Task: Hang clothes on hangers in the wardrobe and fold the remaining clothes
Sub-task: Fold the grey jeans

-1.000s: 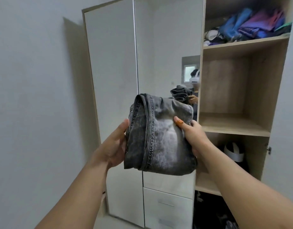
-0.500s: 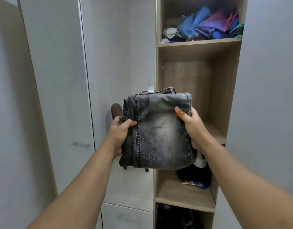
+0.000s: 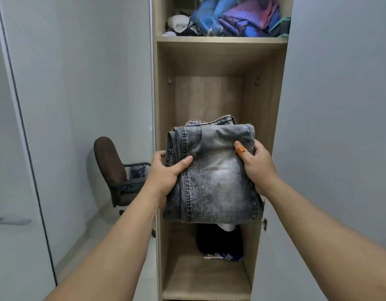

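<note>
Both hands, left (image 3: 166, 177) and right (image 3: 258, 168), grip the folded jeans (image 3: 211, 172) at the middle shelf (image 3: 222, 40) opening, fingers clamped on the edges; loosen unevenly and the fold could spill open.

No text, label, brand, number or sign is readable anywhere in the view.
</note>
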